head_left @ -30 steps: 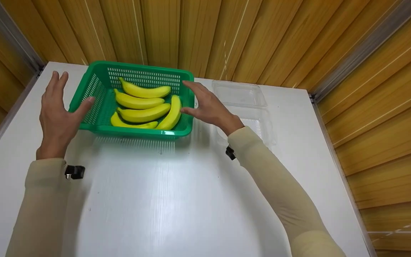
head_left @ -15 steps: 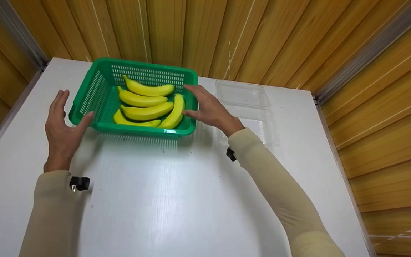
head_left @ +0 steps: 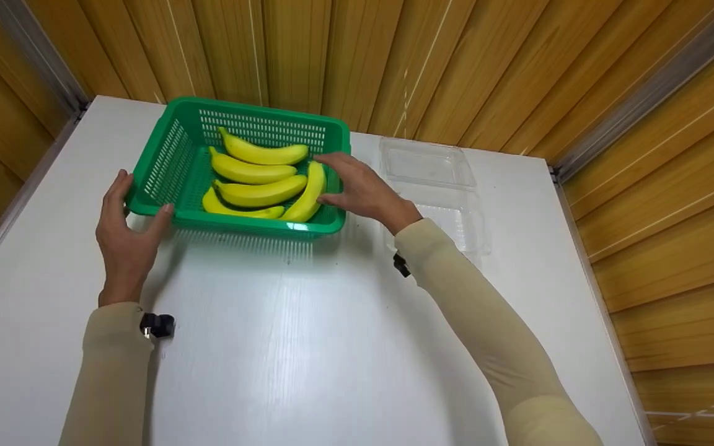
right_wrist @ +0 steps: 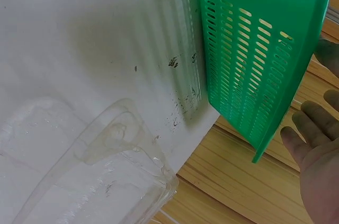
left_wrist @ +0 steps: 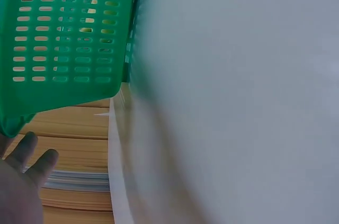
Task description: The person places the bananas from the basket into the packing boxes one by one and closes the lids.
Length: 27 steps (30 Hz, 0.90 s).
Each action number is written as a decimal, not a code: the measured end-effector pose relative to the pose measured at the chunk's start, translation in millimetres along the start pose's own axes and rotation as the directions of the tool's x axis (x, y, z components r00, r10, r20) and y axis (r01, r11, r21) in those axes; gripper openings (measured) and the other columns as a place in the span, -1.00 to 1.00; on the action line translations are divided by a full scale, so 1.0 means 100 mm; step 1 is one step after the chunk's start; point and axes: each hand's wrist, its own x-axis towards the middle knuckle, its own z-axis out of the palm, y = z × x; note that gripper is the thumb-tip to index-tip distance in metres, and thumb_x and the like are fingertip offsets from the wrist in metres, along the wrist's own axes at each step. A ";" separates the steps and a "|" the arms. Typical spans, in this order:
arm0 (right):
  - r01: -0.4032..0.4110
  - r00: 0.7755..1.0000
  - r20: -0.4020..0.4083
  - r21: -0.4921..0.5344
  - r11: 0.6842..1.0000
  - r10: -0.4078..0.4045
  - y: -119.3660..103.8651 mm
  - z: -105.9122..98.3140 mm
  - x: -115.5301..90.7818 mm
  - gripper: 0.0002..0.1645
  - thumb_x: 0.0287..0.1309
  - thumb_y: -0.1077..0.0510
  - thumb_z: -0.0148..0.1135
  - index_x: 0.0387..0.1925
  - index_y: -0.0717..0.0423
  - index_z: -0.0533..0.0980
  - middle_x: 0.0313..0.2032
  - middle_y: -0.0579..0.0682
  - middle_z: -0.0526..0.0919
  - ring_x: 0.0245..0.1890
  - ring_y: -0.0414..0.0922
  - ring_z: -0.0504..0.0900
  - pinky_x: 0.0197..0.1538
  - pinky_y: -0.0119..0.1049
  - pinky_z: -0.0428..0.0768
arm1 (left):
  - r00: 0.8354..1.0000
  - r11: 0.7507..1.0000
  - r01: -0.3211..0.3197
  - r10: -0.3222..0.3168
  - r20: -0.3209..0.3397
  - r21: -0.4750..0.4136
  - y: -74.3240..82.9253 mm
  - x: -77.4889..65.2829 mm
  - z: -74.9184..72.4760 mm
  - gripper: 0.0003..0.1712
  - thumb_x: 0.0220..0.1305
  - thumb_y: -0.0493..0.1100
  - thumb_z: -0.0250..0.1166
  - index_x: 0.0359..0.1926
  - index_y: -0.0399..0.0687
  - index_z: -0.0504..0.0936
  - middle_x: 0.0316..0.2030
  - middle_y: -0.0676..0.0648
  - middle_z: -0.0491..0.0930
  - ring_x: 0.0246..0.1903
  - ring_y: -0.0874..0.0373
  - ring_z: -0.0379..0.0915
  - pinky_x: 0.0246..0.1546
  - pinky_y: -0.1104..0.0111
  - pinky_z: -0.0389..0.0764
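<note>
A green plastic basket [head_left: 242, 222] with slotted walls stands at the back left of the table. Several yellow bananas lie in it, among them an upper banana [head_left: 264, 153] and an angled banana [head_left: 307, 197] by the right wall. My left hand [head_left: 126, 241] is at the basket's front left corner, thumb and fingers spread around the rim. Over the right rim reaches my right hand [head_left: 363, 191], thumb and fingers parted, tips overlapping the angled banana in the head view. In the right wrist view its fingers [right_wrist: 312, 123] show beyond the rim, holding nothing.
Right of the basket, a clear plastic container lies unfolded, its lid [head_left: 428, 166] behind its base [head_left: 456, 214]. The white table [head_left: 307, 347] meets a wood-slatted wall [head_left: 357, 56] at the back, with another along the right side.
My left hand has come right and toward me, from beside the basket's left wall to its front left corner. The right hand has dipped slightly over the right rim. The view shifted a little.
</note>
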 end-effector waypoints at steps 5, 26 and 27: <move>0.017 0.999 0.033 -0.003 1.000 -0.017 0.02 0.02 0.05 -0.16 0.37 -0.05 0.46 0.55 0.04 0.36 0.46 0.05 0.44 0.45 0.00 0.39 0.52 -0.09 0.36 | 1.000 1.000 -0.014 0.013 -0.021 -0.017 -0.05 -0.02 0.03 -0.21 0.37 -0.08 0.47 0.54 -0.09 0.41 0.57 0.08 0.28 0.52 0.23 0.20 0.49 0.29 0.30; 0.037 0.995 0.089 0.006 0.999 -0.037 0.04 0.10 0.17 -0.23 0.34 0.04 0.48 0.50 0.08 0.43 0.44 0.05 0.49 0.46 0.03 0.40 0.52 -0.10 0.36 | 0.997 0.997 -0.010 0.004 -0.083 -0.076 -0.11 0.02 0.04 -0.23 0.24 -0.20 0.57 0.45 -0.14 0.53 0.45 -0.08 0.48 0.44 0.17 0.36 0.44 0.30 0.39; 0.039 0.995 0.093 0.000 0.999 -0.039 0.03 0.11 0.18 -0.23 0.34 0.03 0.48 0.49 0.08 0.44 0.44 0.04 0.49 0.46 0.01 0.39 0.52 -0.13 0.35 | 0.996 0.997 -0.019 0.013 -0.089 -0.073 -0.12 0.03 0.03 -0.23 0.23 -0.22 0.58 0.44 -0.16 0.54 0.44 -0.10 0.49 0.43 0.16 0.38 0.43 0.30 0.39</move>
